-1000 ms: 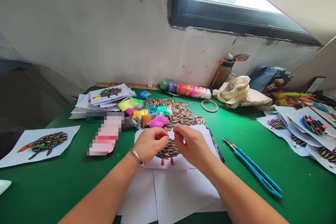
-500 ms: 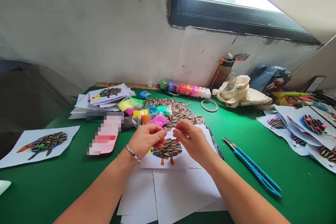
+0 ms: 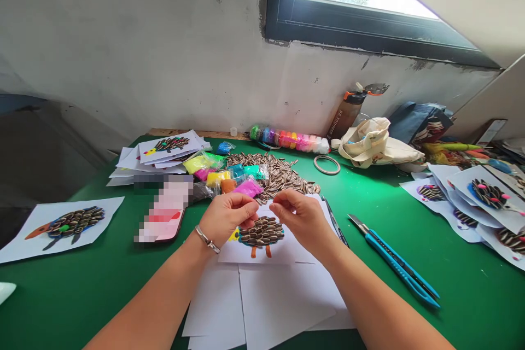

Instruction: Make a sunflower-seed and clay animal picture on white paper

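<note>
My left hand (image 3: pixel 229 217) and my right hand (image 3: pixel 298 217) hover close together just above a sunflower-seed hedgehog picture (image 3: pixel 261 231) on a white sheet (image 3: pixel 283 249). Both hands have their fingers curled in a pinch, fingertips nearly meeting over the picture's top edge. What they pinch is too small to name. A silver bracelet (image 3: pixel 204 239) circles my left wrist. Behind the hands lies a pile of striped sunflower seeds (image 3: pixel 283 172) and small bags of coloured clay (image 3: pixel 229 175).
A blue utility knife (image 3: pixel 396 262) and a dark pen (image 3: pixel 335 224) lie right of the sheet. Finished seed pictures rest at the left (image 3: pixel 68 224) and right (image 3: pixel 488 197). A phone (image 3: pixel 164 216), a tape ring (image 3: pixel 327 164), a cloth bag (image 3: pixel 373 145) and a bottle (image 3: pixel 346 109) stand around the green table (image 3: pixel 451 262).
Both hands lifted slightly off the seed picture and drew back toward its upper edge, uncovering more of the seed body. Their fingers stay pinched.
</note>
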